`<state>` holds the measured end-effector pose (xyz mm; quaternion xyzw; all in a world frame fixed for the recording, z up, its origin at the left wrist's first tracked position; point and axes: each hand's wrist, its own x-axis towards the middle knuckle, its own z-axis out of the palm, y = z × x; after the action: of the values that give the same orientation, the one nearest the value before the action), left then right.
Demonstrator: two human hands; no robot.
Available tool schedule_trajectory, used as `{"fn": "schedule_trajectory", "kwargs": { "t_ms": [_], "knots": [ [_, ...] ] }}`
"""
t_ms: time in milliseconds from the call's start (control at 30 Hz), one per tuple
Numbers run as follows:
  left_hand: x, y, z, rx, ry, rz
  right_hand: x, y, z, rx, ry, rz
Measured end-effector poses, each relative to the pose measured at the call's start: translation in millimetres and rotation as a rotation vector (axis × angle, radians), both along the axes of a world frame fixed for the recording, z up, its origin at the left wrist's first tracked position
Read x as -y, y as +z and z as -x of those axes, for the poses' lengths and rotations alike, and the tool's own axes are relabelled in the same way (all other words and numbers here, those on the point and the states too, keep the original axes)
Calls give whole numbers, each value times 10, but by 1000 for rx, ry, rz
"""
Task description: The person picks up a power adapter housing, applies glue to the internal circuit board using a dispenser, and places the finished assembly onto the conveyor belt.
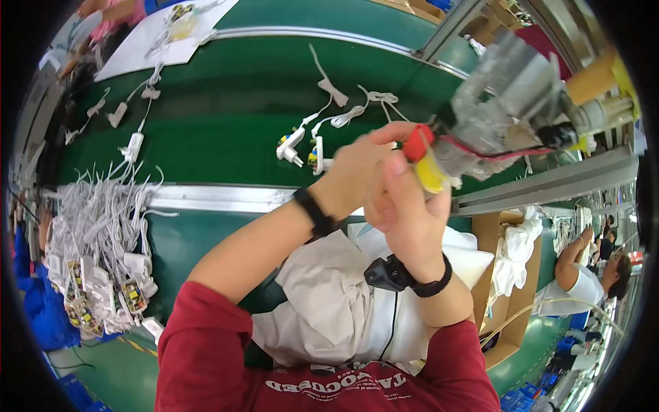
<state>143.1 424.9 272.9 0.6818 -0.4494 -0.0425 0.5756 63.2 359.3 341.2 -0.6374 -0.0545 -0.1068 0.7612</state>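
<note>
Both my hands are raised together over the near edge of the green belt, beside a wire-fitted device (pixel 473 147) wrapped in clear plastic and tape. My left hand (pixel 353 168) stretches its bent index finger to the device's red end piece (pixel 417 143); its other fingers are mostly hidden behind the right hand. My right hand (pixel 412 213) is closed, thumb up, next to the yellow piece (pixel 430 175) below the red one. Whatever lies between the fingers is hidden. Two white plugs with exposed circuit parts, a left plug (pixel 291 147) and a right plug (pixel 316 156), lie left of my hands.
A heap of white cabled adapters (pixel 103 254) sits at the left. More corded pieces (pixel 134 145) lie on the green belt (pixel 220 117). White cloth (pixel 322 288) covers my lap. A cardboard box (pixel 511 295) stands at the right, with a seated person (pixel 583 275) beyond.
</note>
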Motion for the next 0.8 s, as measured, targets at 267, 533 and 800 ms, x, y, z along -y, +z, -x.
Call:
{"fn": "schedule_trajectory", "kwargs": {
  "t_ms": [267, 533, 800],
  "knots": [
    [-443, -364, -55, 592, 689, -663, 116, -49, 44, 13, -55, -63],
    [79, 190, 192, -399, 138, 76, 230, -89, -32, 81, -46, -73],
    [-294, -392, -307, 78, 316, -69, 201, 7, -24, 120, -34, -65]
  ]
}}
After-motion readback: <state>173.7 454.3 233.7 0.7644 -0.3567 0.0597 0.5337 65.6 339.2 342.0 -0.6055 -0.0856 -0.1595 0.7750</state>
